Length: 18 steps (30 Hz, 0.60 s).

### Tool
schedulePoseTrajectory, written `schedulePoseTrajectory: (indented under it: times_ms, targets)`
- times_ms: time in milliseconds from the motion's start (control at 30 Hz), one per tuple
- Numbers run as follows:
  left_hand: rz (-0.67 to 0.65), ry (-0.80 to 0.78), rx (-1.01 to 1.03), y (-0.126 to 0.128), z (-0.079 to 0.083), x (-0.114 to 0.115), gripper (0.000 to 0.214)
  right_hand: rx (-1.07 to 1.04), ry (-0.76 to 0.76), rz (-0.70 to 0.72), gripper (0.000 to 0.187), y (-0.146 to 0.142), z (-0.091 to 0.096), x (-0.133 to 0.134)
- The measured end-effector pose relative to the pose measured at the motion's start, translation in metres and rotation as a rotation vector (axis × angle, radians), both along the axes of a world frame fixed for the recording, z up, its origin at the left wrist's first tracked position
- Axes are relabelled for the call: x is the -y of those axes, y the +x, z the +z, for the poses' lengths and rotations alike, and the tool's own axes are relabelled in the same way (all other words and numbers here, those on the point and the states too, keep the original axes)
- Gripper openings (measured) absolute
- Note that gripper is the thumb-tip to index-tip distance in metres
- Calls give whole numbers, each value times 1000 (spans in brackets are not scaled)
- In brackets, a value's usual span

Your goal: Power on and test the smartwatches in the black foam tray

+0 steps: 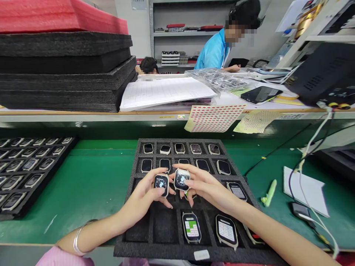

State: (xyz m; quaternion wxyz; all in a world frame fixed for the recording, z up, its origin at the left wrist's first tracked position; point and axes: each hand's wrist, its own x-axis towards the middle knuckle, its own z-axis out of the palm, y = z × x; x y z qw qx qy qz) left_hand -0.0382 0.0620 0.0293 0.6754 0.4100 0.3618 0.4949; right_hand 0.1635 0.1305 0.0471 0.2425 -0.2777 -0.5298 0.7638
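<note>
Over the middle of a black foam tray, my left hand grips a smartwatch case without a strap, its thumb on the lit screen. Close beside it, my right hand holds a second smartwatch case, thumb also at the screen. Both screens glow with a dark dial face. Dark-screened watches sit in the tray's back rows. Nearer me, a watch with a green and white screen and one with a white grid screen lie in their pockets. My right forearm covers part of the tray's right side.
Another foam tray of watches lies at left on the green mat. A shelf ahead bears stacked foam, papers and a phone. Cables hang at right near a green tool. A co-worker is beyond.
</note>
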Motion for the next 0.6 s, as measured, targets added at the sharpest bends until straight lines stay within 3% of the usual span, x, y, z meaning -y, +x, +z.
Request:
schedulePoseTrajectory:
  times_ms: [133,300,600]
  targets:
    - [-33,-125,88,-5,8,2,38,76,144,-17,40,2,1,-1]
    - [-67,-207,128,-8,15,2,37,111,183,-24,43,6,0,-3]
    - [-37,-120,23,-5,12,1,38,164,210,-91,44,6,3,1]
